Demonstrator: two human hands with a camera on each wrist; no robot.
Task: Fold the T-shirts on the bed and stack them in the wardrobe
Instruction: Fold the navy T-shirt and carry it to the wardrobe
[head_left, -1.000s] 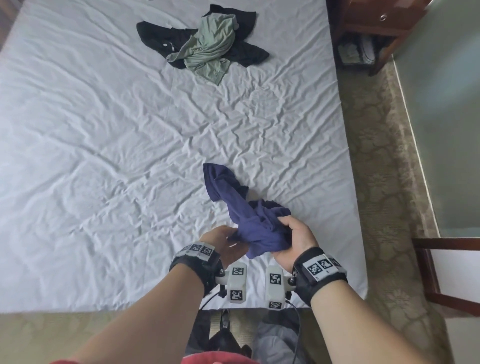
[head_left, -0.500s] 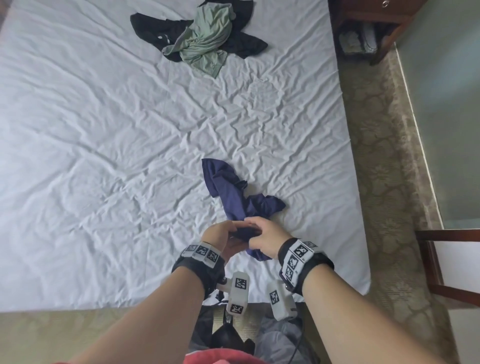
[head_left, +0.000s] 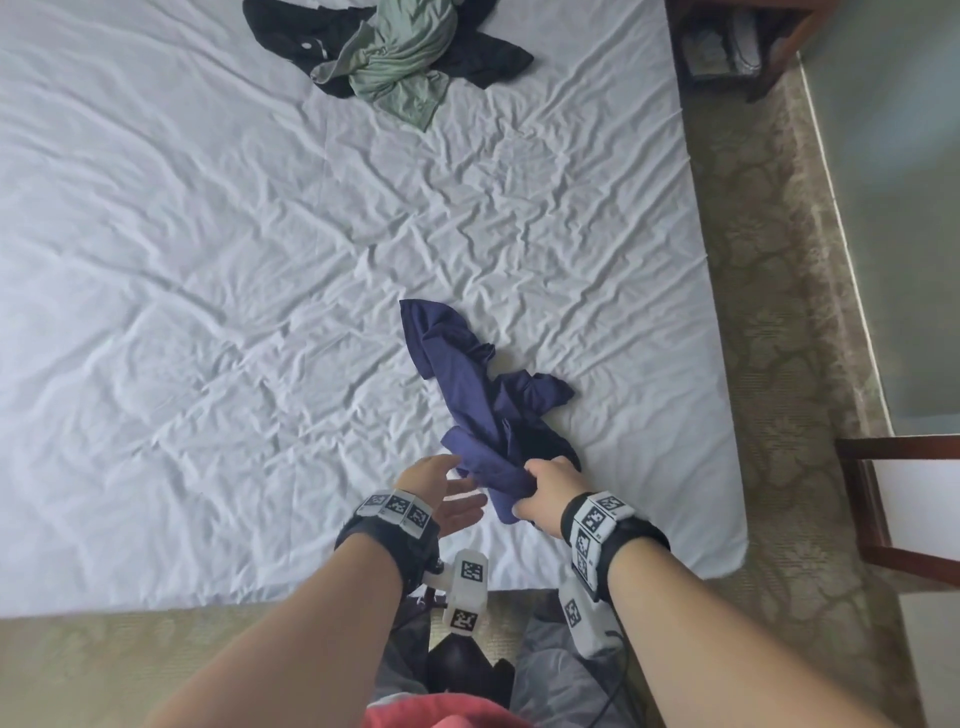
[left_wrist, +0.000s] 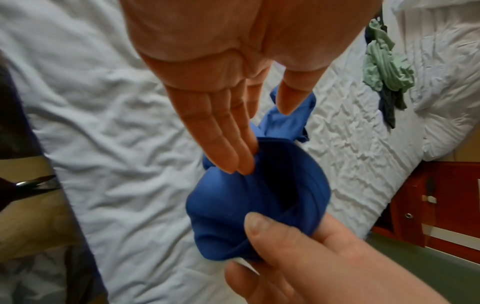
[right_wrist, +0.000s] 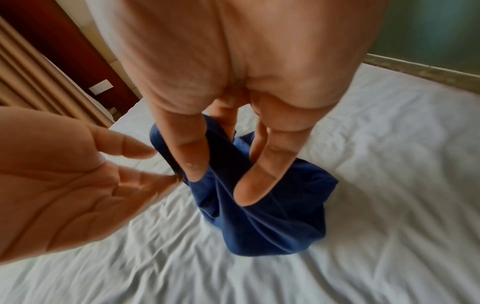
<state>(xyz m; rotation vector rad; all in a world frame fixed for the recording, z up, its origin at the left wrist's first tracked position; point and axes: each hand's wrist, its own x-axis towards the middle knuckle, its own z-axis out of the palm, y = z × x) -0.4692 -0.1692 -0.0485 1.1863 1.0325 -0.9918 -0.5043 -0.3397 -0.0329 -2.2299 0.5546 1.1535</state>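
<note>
White bed (head_left: 208, 312), right hand (head_left: 550, 488) gripping bunched blue T-shirt (head_left: 478, 395), left hand (head_left: 441, 493) open beside it

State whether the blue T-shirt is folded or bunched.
Bunched: the blue T-shirt lies twisted on the bed, one end gripped by the right hand.

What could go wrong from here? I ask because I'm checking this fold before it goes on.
1. Only the right hand grips the blue T-shirt; the left hand is open beside it, so the bunched, twisted cloth may stay tangled when lifted.
2. The shirt lies near the bed's near edge, so a pull toward the person could drag it off.
</note>
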